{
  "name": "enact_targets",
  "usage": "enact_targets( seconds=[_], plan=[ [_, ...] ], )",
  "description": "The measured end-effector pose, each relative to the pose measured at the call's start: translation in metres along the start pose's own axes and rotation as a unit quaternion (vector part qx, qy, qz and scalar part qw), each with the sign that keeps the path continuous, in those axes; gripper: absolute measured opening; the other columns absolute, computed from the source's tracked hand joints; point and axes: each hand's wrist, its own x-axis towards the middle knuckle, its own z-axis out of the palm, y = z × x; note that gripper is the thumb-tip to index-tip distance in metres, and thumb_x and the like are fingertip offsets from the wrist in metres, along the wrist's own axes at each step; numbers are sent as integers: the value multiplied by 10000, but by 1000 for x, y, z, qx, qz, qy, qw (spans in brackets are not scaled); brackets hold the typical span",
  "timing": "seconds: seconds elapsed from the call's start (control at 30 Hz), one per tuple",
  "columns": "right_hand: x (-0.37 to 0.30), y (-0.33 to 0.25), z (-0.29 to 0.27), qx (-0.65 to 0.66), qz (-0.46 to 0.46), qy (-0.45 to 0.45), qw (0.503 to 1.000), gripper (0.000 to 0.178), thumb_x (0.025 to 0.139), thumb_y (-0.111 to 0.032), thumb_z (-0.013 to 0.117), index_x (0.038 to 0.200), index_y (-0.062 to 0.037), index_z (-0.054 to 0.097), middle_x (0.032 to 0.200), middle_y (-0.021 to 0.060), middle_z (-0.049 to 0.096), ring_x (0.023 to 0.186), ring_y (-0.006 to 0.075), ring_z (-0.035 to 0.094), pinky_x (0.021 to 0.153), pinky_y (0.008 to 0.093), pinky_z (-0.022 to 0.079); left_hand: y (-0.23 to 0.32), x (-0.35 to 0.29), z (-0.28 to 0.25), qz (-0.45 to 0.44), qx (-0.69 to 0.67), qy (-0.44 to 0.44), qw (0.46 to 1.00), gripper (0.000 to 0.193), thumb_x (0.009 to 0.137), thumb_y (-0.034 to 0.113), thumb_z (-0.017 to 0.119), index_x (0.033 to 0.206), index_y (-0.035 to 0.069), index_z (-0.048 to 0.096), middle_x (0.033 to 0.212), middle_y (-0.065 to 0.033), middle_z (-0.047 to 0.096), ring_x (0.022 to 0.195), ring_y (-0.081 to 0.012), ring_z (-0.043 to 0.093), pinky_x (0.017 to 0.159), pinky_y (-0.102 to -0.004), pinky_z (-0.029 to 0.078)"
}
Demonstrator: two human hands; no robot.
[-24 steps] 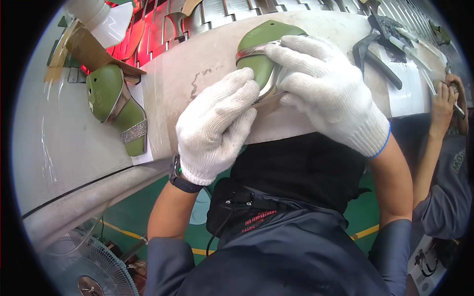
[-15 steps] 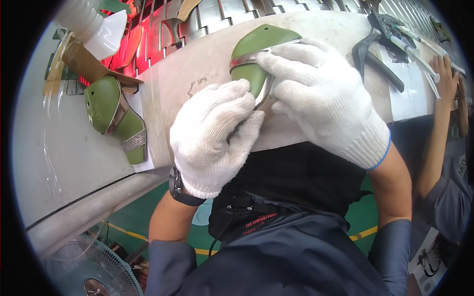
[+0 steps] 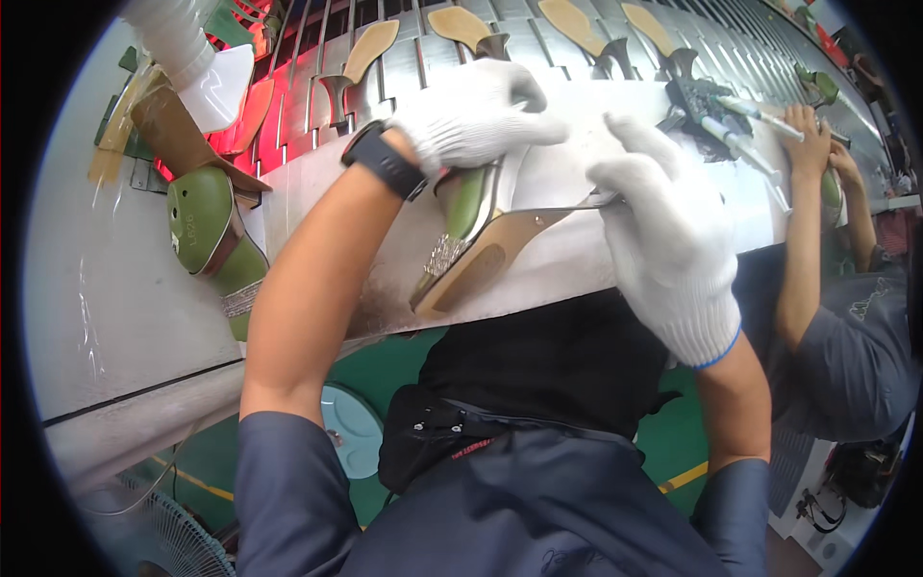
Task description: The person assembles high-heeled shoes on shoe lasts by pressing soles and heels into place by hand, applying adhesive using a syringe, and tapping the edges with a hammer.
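Observation:
A green shoe last [image 3: 466,202] wears a sandal with a silver strap and a glittery toe band [image 3: 445,255]. It lies tilted on its side, toe toward me, its tan sole [image 3: 481,260] facing right. My left hand [image 3: 486,111], in a white knit glove, curls over the upper end of the last, thumb and forefinger apart; its grip is partly hidden. My right hand [image 3: 668,226], also gloved and a little blurred, closes at the narrow far end of the sole. What its lower fingers cover is hidden.
Another green last with a sandal [image 3: 202,221] lies at left by a brown board. Tan soles with heels [image 3: 370,53] line the metal conveyor behind. Syringes [image 3: 735,144] rest in a dark holder at right, near a co-worker's hands [image 3: 808,144]. A fan [image 3: 163,539] stands below left.
My left hand has moved up and over the last's upper end. My right hand has drawn back right and downward. The sandal has turned, so its sole and toe band now show.

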Motion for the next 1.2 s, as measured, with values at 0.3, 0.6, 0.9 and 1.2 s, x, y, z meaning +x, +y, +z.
enact_targets(
  seconds=[0.3, 0.6, 0.9, 1.2],
  plan=[
    [16, -58, -2, 313, -20, -9, 949, 572, 785, -62, 951, 1317, -12, 747, 1044, 111, 786, 819, 186, 725, 749, 324, 594, -14, -123, 17, 146, -274, 149, 939, 380, 943, 154, 811, 1275, -19, 744, 1251, -143, 713, 1213, -218, 686, 1069, -356, 552],
    [7, -95, 6, 125, -178, -35, 975, 614, 724, -128, 780, 1321, 14, 754, 972, 106, 740, 718, 207, 699, 609, 340, 563, -27, -159, 37, 129, -355, 257, 890, 808, 1201, 601, 317, 1141, -40, 805, 1206, -176, 697, 1069, -254, 698, 962, -369, 562],
    [13, -101, 17, 90, -201, -49, 974, 625, 721, -117, 786, 1322, 48, 744, 976, 125, 735, 697, 219, 687, 585, 352, 543, -34, -160, 42, 146, -311, 296, 891, 985, 1176, 688, 148, 1117, -38, 811, 1143, -195, 721, 1060, -294, 706, 973, -401, 551],
    [13, -102, 21, 99, -201, -30, 974, 599, 733, -92, 789, 1309, 62, 741, 978, 144, 731, 704, 227, 694, 585, 358, 547, -32, -160, 39, 153, -309, 290, 893, 975, 1175, 694, 165, 1122, -37, 808, 1150, -194, 728, 1040, -276, 711, 955, -387, 559]
  ],
)
